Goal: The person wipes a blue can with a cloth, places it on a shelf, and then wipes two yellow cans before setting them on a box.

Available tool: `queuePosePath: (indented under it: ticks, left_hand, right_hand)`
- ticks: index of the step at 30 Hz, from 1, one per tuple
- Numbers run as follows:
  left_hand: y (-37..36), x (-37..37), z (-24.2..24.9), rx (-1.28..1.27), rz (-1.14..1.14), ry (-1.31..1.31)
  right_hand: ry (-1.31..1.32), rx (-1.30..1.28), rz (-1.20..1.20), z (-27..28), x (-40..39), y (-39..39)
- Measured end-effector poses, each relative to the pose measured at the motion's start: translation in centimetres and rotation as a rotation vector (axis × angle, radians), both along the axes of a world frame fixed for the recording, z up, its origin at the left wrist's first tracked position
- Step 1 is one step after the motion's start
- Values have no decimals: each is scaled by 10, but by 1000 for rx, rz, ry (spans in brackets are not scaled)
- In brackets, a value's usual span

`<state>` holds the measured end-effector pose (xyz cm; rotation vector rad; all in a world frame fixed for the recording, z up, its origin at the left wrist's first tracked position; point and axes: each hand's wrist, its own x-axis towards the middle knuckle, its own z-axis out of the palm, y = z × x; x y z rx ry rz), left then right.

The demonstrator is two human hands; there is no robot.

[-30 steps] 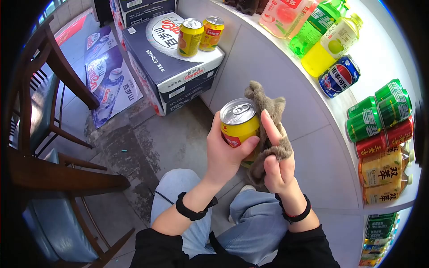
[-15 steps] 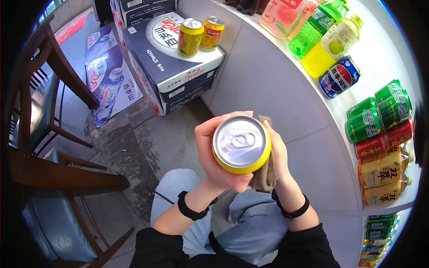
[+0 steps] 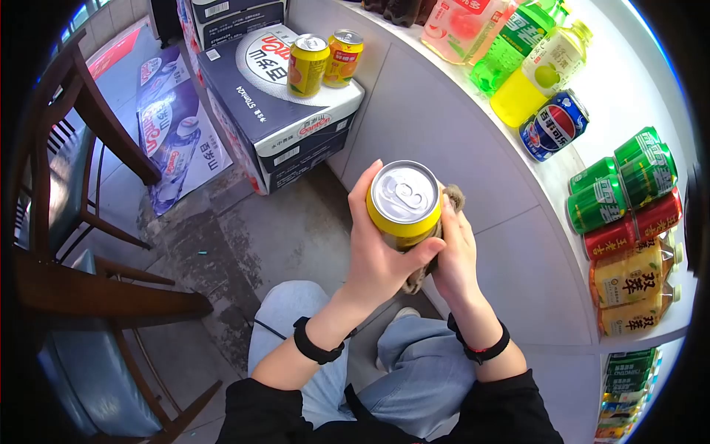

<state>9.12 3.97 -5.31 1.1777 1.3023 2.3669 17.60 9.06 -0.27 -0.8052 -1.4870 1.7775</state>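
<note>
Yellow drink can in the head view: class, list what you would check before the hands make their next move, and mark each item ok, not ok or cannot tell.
1. Left hand has a firm grip around the yellow metal drink can: ok.
2. Grey-brown fuzzy cloth sits between the right hand and the can's side: ok.
3. Can's pull tab lies flat and unopened: ok.
4. Can held upright: not ok, its top tilts towards the camera.
5. Can's far side clean: cannot tell, it is hidden.
6. Room on the dark cardboard box beside the two yellow cans standing there: ok.
</note>
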Motion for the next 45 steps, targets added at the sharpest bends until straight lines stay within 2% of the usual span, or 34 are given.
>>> queuePosePath:
  ticks: [1,2,3,5,7,10,15,17,19,23,24,25,26,28,30,31,33,35,36,37,39,41,43,44,45]
  left_hand:
    - [0,-3,-2,-14,-23,-55]
    - [2,-10,-5,-43,147,139]
    - [0,-13,-2,-43,149,138]
    - [-7,-15,8,-131,162,309]
    - [-8,-9,7,-165,119,314]
    - [-7,9,-4,-104,-74,27]
    - [-8,5,-8,13,-38,96]
    - [-5,-1,-8,183,43,142]
    - [-4,1,-1,306,32,4]
    - [-17,-5,-6,222,-19,-353]
    - [-13,-6,-2,192,35,-536]
    - [-18,-6,13,228,-86,-731]
    - [-18,-10,13,271,-153,-767]
    - [-16,-14,9,316,-220,-803]
    - [-13,-14,4,150,-76,-798]
    - [-10,-16,-8,148,-9,-680]
    - [-14,-19,-8,92,0,-281]
    - [-10,-30,-9,0,151,95]
    - [-9,-30,-9,-5,156,178]
    - [-8,-26,-5,-5,155,177]
    - [-8,-14,2,66,-57,-58]
    - [-8,-13,0,15,-12,202]
    - [-8,-7,7,-8,132,342]
    - [-7,-9,4,-7,132,340]
    - [-6,-12,0,-7,159,416]
  right_hand:
    - [-19,129,60,-4,2,1]
    - [-45,243,80,-7,3,0]
    - [-46,242,82,-6,3,0]
    - [96,313,26,1,3,-3]
    - [186,276,7,9,7,-2]
    - [304,341,18,14,13,0]
    - [205,355,47,18,12,1]
    - [143,311,105,16,10,-2]
    - [182,335,187,12,8,-2]
    - [137,191,231,3,3,-2]
    - [114,59,256,0,0,-2]
    - [91,-74,281,-3,-4,-3]
    - [-28,-127,200,-6,-5,-8]
    - [-66,-274,178,0,-9,-14]
    - [-85,-313,161,0,-10,-13]
    - [-62,-359,130,-2,-10,-12]
    - [-40,-406,99,-11,-9,-4]
    - [66,-619,40,-29,-5,9]
    - [167,-654,74,-36,-5,14]
    - [167,-654,74,-39,-4,15]
    - [225,-633,63,-42,-3,17]
    - [178,-570,5,-40,-6,14]
    - [-26,-371,-39,-44,-11,17]
    - [23,-213,-41,-38,-1,9]
    - [22,-212,-40,-34,-1,8]
